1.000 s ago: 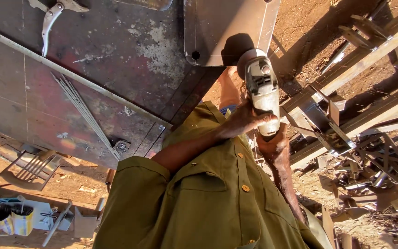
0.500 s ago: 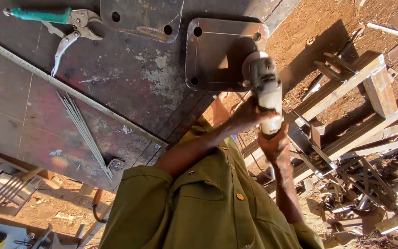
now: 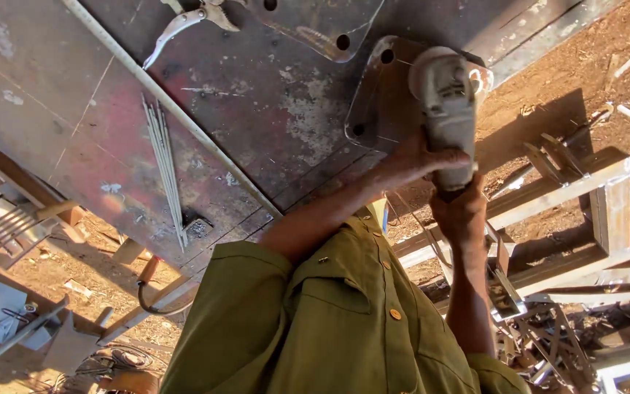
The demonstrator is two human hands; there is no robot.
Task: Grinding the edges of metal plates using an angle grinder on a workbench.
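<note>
Both my hands hold a grey angle grinder (image 3: 446, 102). My left hand (image 3: 411, 162) wraps the side of its body; my right hand (image 3: 461, 213) grips its rear end from below. The grinder's head lies over a small steel plate (image 3: 373, 95) with corner holes, which rests at the edge of a rusty steel table (image 3: 257, 124). Whether the disc touches the plate is hidden. My olive shirt (image 3: 329, 321) fills the lower middle.
Locking pliers (image 3: 191, 18) and a second holed plate (image 3: 315, 29) lie at the table's top. A bundle of welding rods (image 3: 165, 160) lies to the left. Welded steel frames (image 3: 585, 211) and scrap (image 3: 548, 350) stand on the dirt to the right.
The grinder has moved from beside the table up over the small holed plate. The view has shifted, so the pliers now sit at the top edge.
</note>
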